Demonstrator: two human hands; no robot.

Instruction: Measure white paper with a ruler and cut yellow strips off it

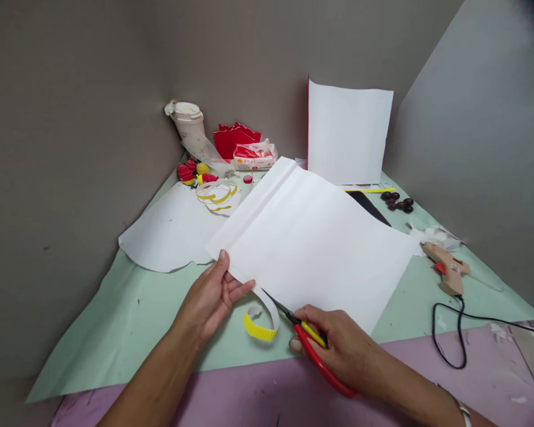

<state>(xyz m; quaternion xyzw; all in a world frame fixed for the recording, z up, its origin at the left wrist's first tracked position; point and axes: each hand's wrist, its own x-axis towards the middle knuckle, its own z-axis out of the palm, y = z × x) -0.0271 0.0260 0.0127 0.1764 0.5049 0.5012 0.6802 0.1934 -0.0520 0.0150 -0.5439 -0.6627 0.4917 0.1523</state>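
My left hand (211,299) pinches the lower left edge of a large white sheet of paper (311,231), thumb on top and fingers underneath. A crease runs along the sheet's left side. In my right hand (338,341) is a pair of scissors (314,353) with red and yellow handles. Their dark tips lie at the sheet's lower edge, where a narrow strip (260,331), yellow on one face and white on the other, hangs in a curl. Whether the blades are parted is hard to see.
A glue gun (447,270) with a black cord lies at right, near dark round beads (398,201). Another white sheet (349,136) stands behind. Curled yellow strips (218,196) rest on a curved paper (169,231) at left. A lidded cup (189,124) and tissue pack (255,157) stand at the back.
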